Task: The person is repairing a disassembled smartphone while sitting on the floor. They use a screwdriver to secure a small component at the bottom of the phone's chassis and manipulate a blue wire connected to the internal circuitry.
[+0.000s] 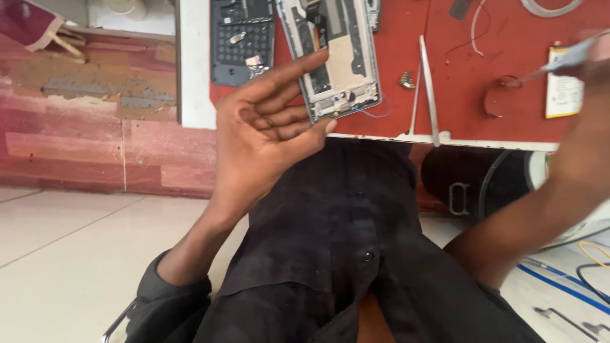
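One opened phone (333,60) (back removed) rests against the open left hand's (270,127) fingertips.

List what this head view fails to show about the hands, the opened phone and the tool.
- Right hand: blurred and cut off by the right edge; its grip on the thin tool is unreadable.
- Opened phone: top cut off by the upper edge, lower left corner hidden behind the left hand; its small parts are too small to identify.
- Second opened device: top cut off by the upper edge.
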